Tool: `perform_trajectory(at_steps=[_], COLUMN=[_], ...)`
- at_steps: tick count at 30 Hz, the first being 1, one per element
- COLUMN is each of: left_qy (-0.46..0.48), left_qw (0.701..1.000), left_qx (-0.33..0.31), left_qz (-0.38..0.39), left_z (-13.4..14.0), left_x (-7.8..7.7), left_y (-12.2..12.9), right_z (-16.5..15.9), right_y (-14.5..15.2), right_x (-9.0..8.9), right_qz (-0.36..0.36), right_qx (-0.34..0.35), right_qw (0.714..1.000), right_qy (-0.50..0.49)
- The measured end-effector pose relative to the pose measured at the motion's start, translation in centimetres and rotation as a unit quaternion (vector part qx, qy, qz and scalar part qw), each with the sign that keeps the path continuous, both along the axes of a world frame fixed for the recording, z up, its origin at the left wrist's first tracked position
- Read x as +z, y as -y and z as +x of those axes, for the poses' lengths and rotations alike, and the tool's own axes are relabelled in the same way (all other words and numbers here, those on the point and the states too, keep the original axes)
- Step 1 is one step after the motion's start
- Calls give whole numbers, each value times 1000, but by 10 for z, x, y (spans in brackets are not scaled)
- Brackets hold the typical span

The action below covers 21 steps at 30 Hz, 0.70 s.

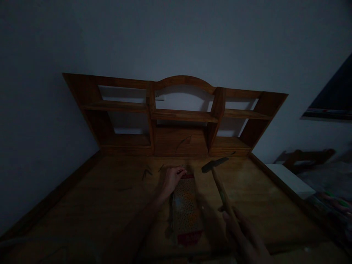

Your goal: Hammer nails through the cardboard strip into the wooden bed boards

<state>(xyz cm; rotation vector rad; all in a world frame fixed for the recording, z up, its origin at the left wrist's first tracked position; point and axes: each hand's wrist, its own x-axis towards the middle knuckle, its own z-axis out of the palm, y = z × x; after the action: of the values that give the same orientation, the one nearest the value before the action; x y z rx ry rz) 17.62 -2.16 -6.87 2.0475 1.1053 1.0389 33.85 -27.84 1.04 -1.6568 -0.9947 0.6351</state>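
In dim light, my right hand (pixel 238 229) is wrapped round the wooden handle of a hammer (pixel 224 190). The hammer's dark head is up and forward, to the right of a long, flat package (pixel 187 205) with red ends and a speckled, orange-patched surface. At the package's far end, my left hand (pixel 173 179) has thumb and finger pinched together near the red edge. A tiny bright speck shows at those fingertips; it is too small to name. The package lies lengthwise on the wooden desk (pixel 115 205).
Thin dark strokes (pixel 147 172) show on the desk left of my left hand; I cannot tell what they are. A wooden shelf unit (pixel 184 116) stands along the back, against the wall. Off to the right are a white surface (pixel 288 179) and a wooden chair back (pixel 308 159).
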Motion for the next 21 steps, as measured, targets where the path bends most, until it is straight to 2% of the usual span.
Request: perform_trajectory(at_steps=[4, 7, 12, 15, 21], left_qy=[-35, -63, -117, -120, -110], left_qw=[998, 994, 987, 986, 987], left_qx=[-8, -8, 3, -1, -8], left_qz=[60, 88, 107, 119, 118], left_z=[3, 6, 7, 6, 3], left_x=[2, 1, -1, 0, 1], left_y=[3, 5, 5, 5, 5], right_z=[-8, -12, -17, -19, -20], right_y=[-31, -44, -50, -51, -52], right_x=[14, 20, 30, 35, 31], right_qz=[-29, -39, -30, -24, -26], right_qx=[21, 34, 70, 68, 49], right_qw=[999, 998, 997, 997, 998], right_qy=[-18, -31, -31, -25, -42])
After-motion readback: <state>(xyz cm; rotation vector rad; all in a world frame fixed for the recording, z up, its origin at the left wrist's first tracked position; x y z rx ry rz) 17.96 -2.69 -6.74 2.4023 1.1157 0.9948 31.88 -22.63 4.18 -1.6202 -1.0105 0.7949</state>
